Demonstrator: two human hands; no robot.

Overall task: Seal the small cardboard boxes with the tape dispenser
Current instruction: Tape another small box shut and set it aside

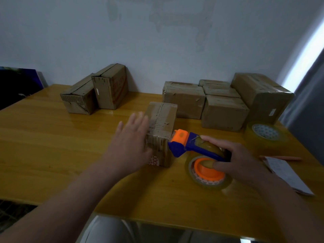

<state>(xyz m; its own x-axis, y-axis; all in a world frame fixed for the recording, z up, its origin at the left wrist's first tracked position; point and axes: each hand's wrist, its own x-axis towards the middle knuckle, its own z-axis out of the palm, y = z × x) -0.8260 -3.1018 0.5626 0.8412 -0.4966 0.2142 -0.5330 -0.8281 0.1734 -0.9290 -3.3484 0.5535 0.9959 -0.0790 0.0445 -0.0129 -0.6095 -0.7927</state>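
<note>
Head view: the cardboard box (162, 120) is steadied by the flat, open left hand (131, 139); the tape dispenser (194, 148), gripped in the right hand (240, 158), is set at its near edge, likely for cutting.

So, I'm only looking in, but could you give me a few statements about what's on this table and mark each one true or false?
1. The right hand holds the blue and orange tape dispenser. True.
2. The left hand grips scissors. False: its fingers are straight and hold nothing, at the left side of the small box.
3. The dispenser's orange end is at that box's near edge. True.
4. A spare tape roll lies on the floor. False: it lies on the table, at the right.
</note>
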